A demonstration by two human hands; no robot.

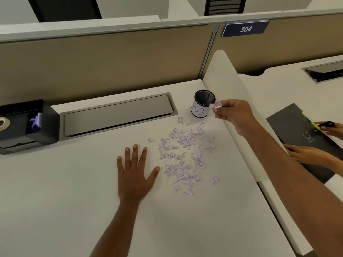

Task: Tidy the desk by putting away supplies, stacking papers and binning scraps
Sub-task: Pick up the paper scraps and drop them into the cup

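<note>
A spread of small torn white paper scraps (182, 154) lies on the white desk (65, 191), right of centre. Behind it stands a black mesh cup (203, 103) with a white paper label, serving as the bin. My right hand (235, 115) hovers just right of the cup's rim and pinches a few crumpled scraps (216, 106) between thumb and fingers. My left hand (136, 171) rests flat on the desk, fingers spread, just left of the scrap pile.
A black desk organiser (29, 123) with a tape roll (2, 123) and a purple clip sits at the far left. A grey cable-tray lid (118, 114) runs along the back. A white divider (235, 101) borders the right; beyond it another person's hands (308, 154) handle a black folder (304, 134).
</note>
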